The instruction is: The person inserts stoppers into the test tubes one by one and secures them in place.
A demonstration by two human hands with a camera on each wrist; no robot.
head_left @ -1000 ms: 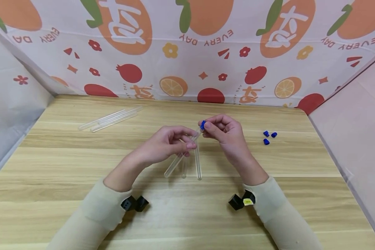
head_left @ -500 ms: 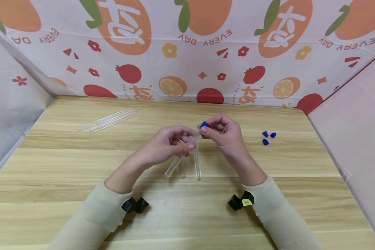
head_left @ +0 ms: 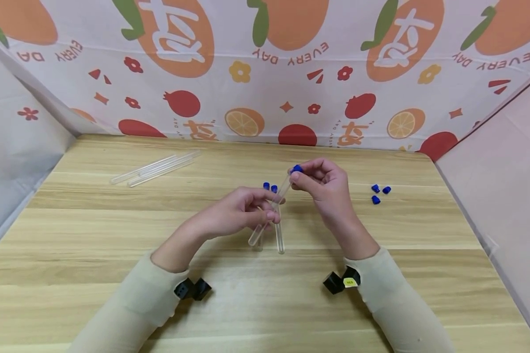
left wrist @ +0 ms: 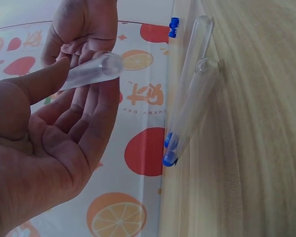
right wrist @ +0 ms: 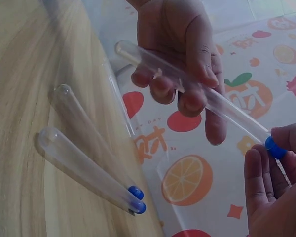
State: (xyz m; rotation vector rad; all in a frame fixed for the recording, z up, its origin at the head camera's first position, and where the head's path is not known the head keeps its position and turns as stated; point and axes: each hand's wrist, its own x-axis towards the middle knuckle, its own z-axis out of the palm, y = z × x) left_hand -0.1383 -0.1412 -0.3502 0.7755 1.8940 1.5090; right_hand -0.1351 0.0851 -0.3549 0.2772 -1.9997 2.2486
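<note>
Between thumb and fingers, my left hand (head_left: 240, 211) holds a clear test tube (right wrist: 232, 115) by its middle, slanted with the rounded end low and toward me. At its upper end sits a blue cap (head_left: 297, 168), pinched by the thumb and fingers of my right hand (head_left: 326, 189). Below the hands, two clear test tubes with blue caps lie on the table; the right wrist view shows the nearer tube (right wrist: 81, 160) and the farther tube (right wrist: 91, 131) side by side. My left hand partly covers these tubes in the head view.
Several uncapped clear tubes (head_left: 159, 169) lie at the back left of the wooden table (head_left: 115, 235). Three loose blue caps, one of them the front cap (head_left: 376, 200), rest at the right. A fruit-print cloth (head_left: 265, 88) hangs behind the table.
The held tube with its cap has shifted up and to the right, along with my right hand. My left hand has dipped slightly, and the caps of both lying tubes now show behind it.
</note>
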